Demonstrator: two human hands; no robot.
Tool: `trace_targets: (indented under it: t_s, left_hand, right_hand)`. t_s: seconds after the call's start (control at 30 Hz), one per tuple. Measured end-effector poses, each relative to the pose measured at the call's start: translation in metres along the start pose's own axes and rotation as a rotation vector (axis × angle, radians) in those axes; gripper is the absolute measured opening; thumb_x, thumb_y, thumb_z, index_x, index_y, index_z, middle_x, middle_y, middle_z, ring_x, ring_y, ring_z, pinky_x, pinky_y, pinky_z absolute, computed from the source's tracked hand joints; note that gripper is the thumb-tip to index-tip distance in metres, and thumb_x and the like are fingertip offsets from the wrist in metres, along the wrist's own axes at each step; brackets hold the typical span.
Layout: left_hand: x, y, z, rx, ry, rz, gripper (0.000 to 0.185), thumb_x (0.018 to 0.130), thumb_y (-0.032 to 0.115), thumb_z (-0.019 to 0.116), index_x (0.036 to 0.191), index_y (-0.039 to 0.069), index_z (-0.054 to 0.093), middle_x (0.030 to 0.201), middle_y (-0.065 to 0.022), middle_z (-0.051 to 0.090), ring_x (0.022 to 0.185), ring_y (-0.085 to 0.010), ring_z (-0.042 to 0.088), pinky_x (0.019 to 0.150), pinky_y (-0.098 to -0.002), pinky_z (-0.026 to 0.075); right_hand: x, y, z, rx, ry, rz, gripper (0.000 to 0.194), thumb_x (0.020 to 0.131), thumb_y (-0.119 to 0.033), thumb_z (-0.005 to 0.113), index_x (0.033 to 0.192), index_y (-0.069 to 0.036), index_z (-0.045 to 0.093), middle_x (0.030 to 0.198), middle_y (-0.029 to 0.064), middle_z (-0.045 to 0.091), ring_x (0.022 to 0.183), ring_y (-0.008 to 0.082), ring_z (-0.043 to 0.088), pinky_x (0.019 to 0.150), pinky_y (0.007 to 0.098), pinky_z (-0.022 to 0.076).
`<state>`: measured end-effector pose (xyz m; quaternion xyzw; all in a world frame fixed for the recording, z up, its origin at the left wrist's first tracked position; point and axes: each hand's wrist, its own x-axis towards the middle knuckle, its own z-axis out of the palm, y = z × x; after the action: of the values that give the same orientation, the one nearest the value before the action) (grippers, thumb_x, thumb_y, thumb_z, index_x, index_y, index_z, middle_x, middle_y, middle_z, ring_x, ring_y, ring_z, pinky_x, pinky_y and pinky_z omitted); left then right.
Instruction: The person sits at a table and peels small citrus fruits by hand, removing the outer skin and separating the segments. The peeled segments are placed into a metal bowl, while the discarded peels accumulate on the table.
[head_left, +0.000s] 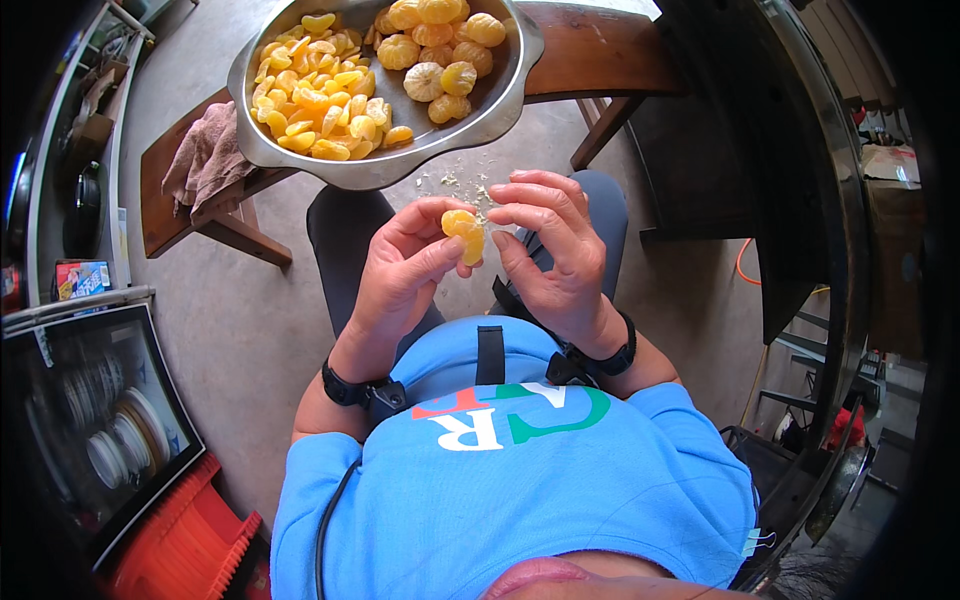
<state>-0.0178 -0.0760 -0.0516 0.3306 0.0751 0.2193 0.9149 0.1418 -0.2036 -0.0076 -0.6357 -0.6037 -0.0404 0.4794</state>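
Note:
My left hand (420, 255) pinches a small cluster of peeled mandarin segments (468, 234) between thumb and fingers, above my lap. Close by on the right, my right hand (551, 244) is raised with its fingers apart and no fruit in it. Beyond both hands a large oval metal pan (375, 174) rests on a wooden bench (600, 52). Loose mandarin segments (319, 97) are heaped in the pan's left part. Whole peeled mandarins (424, 81) lie in its right part.
A pink-brown cloth (212, 157) drapes over the bench's left end. Whitish pith scraps (450, 180) lie on the floor between my knees. A glass-fronted cabinet with dishes (112, 420) and a red plastic item (180, 536) stand at left. Dark furniture (787, 172) rises at right.

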Motion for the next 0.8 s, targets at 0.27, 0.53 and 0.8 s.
trace_targets:
  t_s: [0.27,0.53,0.8]
  left_hand:
    - [-0.0005,-0.0017,0.0012,0.118,-0.011,0.05,0.038,0.097,0.007,0.077,0.133,0.0,0.064,0.12,-0.0101,0.071,0.104,-0.0153,0.07,0.083,-0.028,0.058]
    - [-0.002,-0.0039,0.0009,0.206,0.003,0.064,0.038,0.097,0.008,0.078,0.132,0.0,0.065,0.122,-0.0082,0.071,0.106,-0.0132,0.069,0.085,-0.0271,0.058]
    - [-0.002,-0.0044,0.0022,0.22,0.015,0.079,0.038,0.098,0.009,0.078,0.132,0.0,0.065,0.122,-0.0082,0.071,0.106,-0.013,0.069,0.086,-0.0275,0.058]
  right_hand:
    - [-0.0022,0.0002,0.0037,-0.075,0.009,-0.038,0.019,0.086,-0.003,0.083,0.104,-0.008,0.078,0.122,0.0105,0.075,0.127,0.0321,0.065,0.105,0.0429,0.0493]
    - [-0.0026,-0.0008,0.0045,-0.148,0.001,-0.062,0.017,0.083,-0.004,0.083,0.097,-0.008,0.074,0.123,0.0096,0.075,0.129,0.0322,0.063,0.106,0.0438,0.0478]
    - [-0.0028,-0.0003,0.0052,-0.098,-0.004,-0.051,0.015,0.082,-0.003,0.081,0.093,-0.007,0.072,0.123,0.0104,0.075,0.129,0.0326,0.063,0.107,0.0438,0.0484]
